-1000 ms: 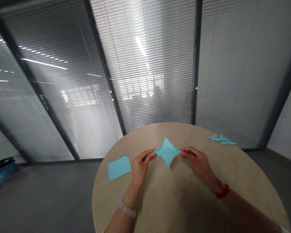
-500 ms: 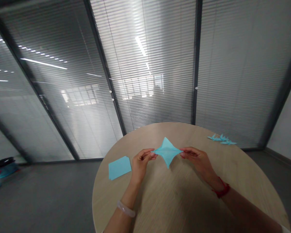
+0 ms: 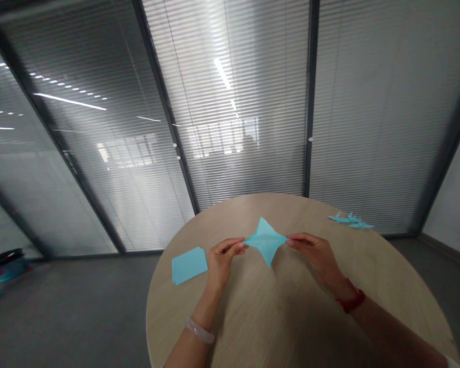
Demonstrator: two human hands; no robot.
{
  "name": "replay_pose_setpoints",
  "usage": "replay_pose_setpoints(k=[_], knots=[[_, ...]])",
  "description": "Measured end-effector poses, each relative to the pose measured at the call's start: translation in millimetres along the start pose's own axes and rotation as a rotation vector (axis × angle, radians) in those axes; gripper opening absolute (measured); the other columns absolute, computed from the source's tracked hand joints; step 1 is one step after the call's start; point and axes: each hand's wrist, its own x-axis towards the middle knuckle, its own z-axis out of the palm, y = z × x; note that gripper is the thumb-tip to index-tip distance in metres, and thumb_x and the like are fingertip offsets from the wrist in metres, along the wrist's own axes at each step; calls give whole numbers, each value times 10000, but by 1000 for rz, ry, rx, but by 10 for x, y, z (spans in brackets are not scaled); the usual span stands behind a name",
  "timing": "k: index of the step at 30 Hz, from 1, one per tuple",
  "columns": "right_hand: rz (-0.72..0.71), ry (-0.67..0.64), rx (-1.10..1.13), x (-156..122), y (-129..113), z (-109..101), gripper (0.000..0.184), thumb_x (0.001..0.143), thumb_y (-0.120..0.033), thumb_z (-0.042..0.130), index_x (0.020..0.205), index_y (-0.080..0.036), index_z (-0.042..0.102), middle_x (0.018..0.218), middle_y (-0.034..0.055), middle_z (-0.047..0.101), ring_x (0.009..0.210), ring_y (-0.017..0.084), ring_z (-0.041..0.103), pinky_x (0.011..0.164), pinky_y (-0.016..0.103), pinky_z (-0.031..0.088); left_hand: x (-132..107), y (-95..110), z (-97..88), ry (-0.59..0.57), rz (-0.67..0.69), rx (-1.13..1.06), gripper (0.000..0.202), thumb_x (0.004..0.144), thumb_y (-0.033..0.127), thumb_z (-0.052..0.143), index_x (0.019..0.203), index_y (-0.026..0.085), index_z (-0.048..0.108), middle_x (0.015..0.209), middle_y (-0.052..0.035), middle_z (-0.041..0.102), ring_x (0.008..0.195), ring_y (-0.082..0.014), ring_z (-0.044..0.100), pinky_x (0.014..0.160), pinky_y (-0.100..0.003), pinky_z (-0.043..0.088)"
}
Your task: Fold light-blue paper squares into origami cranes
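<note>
Between my left hand (image 3: 224,258) and my right hand (image 3: 314,255) a light blue paper (image 3: 266,240), folded into a four-pointed star shape, is held up by its side points. Each hand pinches one point between thumb and fingers. The paper's lower point hangs over the round wooden table (image 3: 291,317). A pale bangle (image 3: 199,330) circles my left wrist, and a red cord (image 3: 350,301) circles my right wrist. To the left of my left hand lies a small stack of light blue paper sheets (image 3: 189,265).
Several small blue paper cranes (image 3: 350,221) lie at the table's far right edge. Beyond the table's rim are a grey floor and glass partitions (image 3: 245,102) with slatted blinds. Coloured bags (image 3: 3,271) sit on the floor at far left.
The folded paper and both hands have dropped slightly, and the right hand has shifted a little to the right. The paper stack and cranes have not moved.
</note>
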Motion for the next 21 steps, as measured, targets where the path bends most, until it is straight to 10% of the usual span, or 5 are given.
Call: replay_pose_setpoints(k=[21], knots=[[17,7,-94,-3,-66,17,244,572,-423,793,689,-215,739,705,34,748,686,233,678,632,320,515,-31,-56,24,62,113,141,171,728,333,693,764,175,746,944,-69,751,843,-223,685,715,-317,573]])
